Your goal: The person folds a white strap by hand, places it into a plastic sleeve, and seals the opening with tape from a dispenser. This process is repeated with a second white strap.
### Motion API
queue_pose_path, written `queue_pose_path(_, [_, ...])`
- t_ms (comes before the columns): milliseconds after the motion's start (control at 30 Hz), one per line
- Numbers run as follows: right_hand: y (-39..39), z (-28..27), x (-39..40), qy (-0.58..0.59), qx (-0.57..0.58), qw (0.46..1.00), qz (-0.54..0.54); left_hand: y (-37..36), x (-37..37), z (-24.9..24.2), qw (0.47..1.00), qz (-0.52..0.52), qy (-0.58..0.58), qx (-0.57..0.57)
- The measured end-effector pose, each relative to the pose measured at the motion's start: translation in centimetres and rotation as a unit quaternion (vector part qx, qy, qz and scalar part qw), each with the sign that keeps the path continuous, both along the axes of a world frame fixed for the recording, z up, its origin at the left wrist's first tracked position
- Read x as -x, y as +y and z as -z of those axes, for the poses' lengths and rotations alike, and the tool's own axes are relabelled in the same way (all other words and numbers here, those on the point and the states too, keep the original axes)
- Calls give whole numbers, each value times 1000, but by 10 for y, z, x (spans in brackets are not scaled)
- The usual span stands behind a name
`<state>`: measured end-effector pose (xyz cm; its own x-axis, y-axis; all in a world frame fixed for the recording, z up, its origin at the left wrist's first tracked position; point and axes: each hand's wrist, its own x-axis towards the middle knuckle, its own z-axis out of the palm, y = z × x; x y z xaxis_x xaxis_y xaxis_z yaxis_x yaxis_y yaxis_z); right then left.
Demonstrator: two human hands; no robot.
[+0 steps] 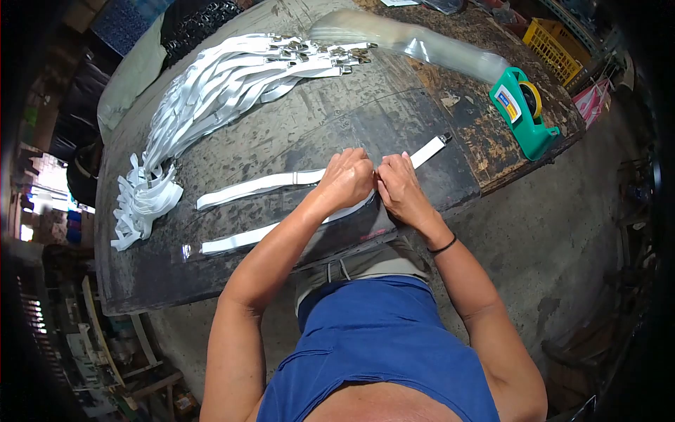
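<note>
Two lengths of white elastic strap run across the table below me; the upper strap (pixel 260 186) has a small slider, and the lower strap (pixel 242 238) lies nearer the table edge. My left hand (pixel 346 177) is closed on the white strap near the middle. Close beside it, my right hand (pixel 401 184) is also closed on the strap, fingertips pinched. Beyond my right hand the strap end (pixel 427 152) carries a dark metal clip (pixel 446 138). The exact spot between my fingers is hidden.
A large bundle of white straps (pixel 211 84) with metal clips lies at the back left, its looped ends (pixel 144 200) hanging together. Clear plastic sleeves (pixel 429 46) lie at the back. A green tape dispenser (pixel 524 116) stands right, before a yellow crate (pixel 552 50).
</note>
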<state>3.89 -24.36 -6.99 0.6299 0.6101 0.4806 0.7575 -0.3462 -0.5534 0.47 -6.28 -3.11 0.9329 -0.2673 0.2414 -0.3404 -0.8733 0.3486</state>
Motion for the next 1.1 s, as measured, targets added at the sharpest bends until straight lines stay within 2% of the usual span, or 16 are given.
queue_pose_path(167, [2,-6,3,-10,24,1000,12,7,11,6,993,-19,68,100])
queue_pose_path(267, [3,-6,4,-18,28,999,15,4,23,3,993,-29,64,99])
queue_pose_path(333, [5,-4,4,-23,22,999,18,-2,28,6,991,-41,3,126])
queue_pose_path(567, [-15,-15,-14,29,-19,999,-27,-9,35,16,990,-76,-50,110])
queue_pose_path(633, [-27,-23,-20,-8,0,1000,-8,-12,36,18,985,-90,-72,127])
queue_pose_path(700, [-36,-26,-24,-73,81,994,-19,-12,37,17,984,-90,-69,134])
queue_pose_path(967, [-37,-23,-19,-74,100,992,-5,-7,32,18,987,-85,-42,130])
queue_pose_path(1100, [-35,-21,-21,-101,113,987,-60,-5,30,16,990,-72,-40,111])
